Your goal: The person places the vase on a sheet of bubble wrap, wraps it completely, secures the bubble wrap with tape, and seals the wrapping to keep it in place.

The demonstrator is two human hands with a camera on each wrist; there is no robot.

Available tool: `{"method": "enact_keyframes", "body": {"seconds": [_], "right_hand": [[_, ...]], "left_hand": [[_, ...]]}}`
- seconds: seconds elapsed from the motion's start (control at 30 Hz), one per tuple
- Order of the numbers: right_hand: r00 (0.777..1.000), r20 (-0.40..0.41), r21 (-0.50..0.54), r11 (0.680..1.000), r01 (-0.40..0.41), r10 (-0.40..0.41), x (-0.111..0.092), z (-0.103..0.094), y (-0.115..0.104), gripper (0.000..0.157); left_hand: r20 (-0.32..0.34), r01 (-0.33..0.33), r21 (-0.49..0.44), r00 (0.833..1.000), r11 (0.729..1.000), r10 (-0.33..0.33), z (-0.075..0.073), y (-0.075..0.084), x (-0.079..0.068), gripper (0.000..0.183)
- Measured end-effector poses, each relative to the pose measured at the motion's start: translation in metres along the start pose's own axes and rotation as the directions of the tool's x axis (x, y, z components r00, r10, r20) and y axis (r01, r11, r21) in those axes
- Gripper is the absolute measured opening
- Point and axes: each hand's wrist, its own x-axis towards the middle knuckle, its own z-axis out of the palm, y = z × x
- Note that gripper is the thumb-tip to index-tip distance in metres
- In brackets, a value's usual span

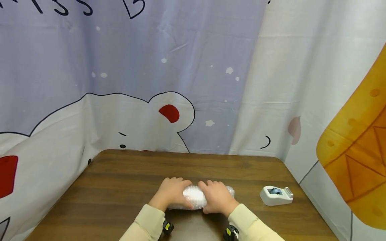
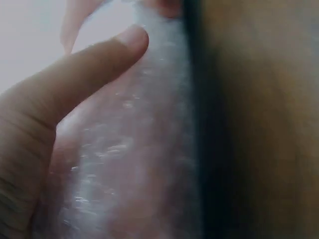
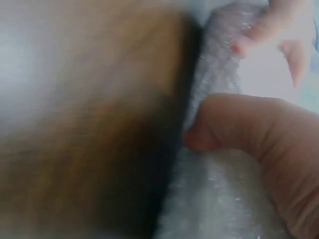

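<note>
At lower centre of frame, a bubble-wrapped bundle (image 1: 195, 196) is being gripped by both hands (image 1: 171, 194), likely to prevent unrolling.

One left hand (image 1: 174, 192) plus one right hand (image 1: 218, 198), two hands altogether, two sleeves (image 1: 147, 222), two black wrist devices (image 1: 167, 227), one bubble-wrapped bundle (image 1: 194, 196), one tape dispenser (image 1: 275, 201), one tape roll (image 1: 275, 191) inside, one table (image 1: 120, 187), two large red printed patches (image 1: 171, 113), one large orange printed shape (image 1: 359, 150).

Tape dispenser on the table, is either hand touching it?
No, the tape dispenser sits apart on the table, while the left hand and right hand hold the bubble wrap bundle.
</note>
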Motion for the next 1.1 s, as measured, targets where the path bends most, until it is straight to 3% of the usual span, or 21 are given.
{"method": "enact_keyframes", "body": {"seconds": [0.13, 0.27, 0.4, 0.5, 0.57, 0.67, 0.77, 0.83, 0.93, 1.1], "right_hand": [[0.981, 0.188, 0.12, 0.991, -0.058, 0.034, 0.011, -0.006, 0.006, 0.065], [0.923, 0.38, 0.239, 0.958, -0.16, 0.06, 0.023, -0.009, 0.016, 0.06], [0.866, 0.497, 0.31, 0.921, -0.237, 0.055, 0.029, -0.009, 0.025, 0.061], [0.855, 0.516, 0.343, 0.903, -0.26, 0.05, 0.032, -0.008, 0.027, 0.063], [0.867, 0.496, 0.354, 0.902, -0.249, 0.045, 0.031, -0.008, 0.027, 0.063], [0.91, 0.412, 0.344, 0.919, -0.194, 0.038, 0.027, -0.008, 0.025, 0.059], [0.965, 0.261, 0.253, 0.962, -0.099, 0.031, 0.018, -0.006, 0.022, 0.06], [0.987, 0.155, 0.153, 0.987, -0.053, 0.029, 0.011, -0.003, 0.02, 0.066], [0.999, 0.02, 0.025, 0.999, -0.037, 0.036, -0.001, 0.003, 0.016, 0.08], [0.989, -0.14, 0.016, 0.999, -0.049, 0.051, -0.02, 0.011, 0.014, 0.097]], "left_hand": [[-0.114, -0.038, 0.075, 0.992, 0.996, 0.046, 0.007, -0.001, -0.008, 0.092], [-0.175, -0.046, 0.107, 0.983, 0.993, 0.064, 0.012, 0.001, -0.008, 0.096], [-0.203, -0.036, 0.143, 0.977, 0.989, 0.065, 0.018, 0.002, -0.007, 0.1], [-0.242, -0.032, 0.174, 0.967, 0.984, 0.075, 0.023, 0.001, -0.006, 0.096], [-0.284, -0.029, 0.188, 0.955, 0.982, 0.083, 0.025, 0.0, -0.006, 0.087], [-0.328, -0.028, 0.196, 0.94, 0.98, 0.093, 0.026, -0.003, -0.004, 0.076], [-0.328, -0.033, 0.186, 0.94, 0.982, 0.094, 0.024, -0.006, -0.001, 0.073], [-0.312, -0.038, 0.179, 0.946, 0.983, 0.093, 0.022, -0.007, 0.001, 0.073], [-0.296, -0.032, 0.174, 0.952, 0.984, 0.083, 0.02, -0.009, 0.004, 0.073], [-0.298, -0.013, 0.159, 0.953, 0.987, 0.06, 0.019, -0.011, 0.006, 0.072]]}}
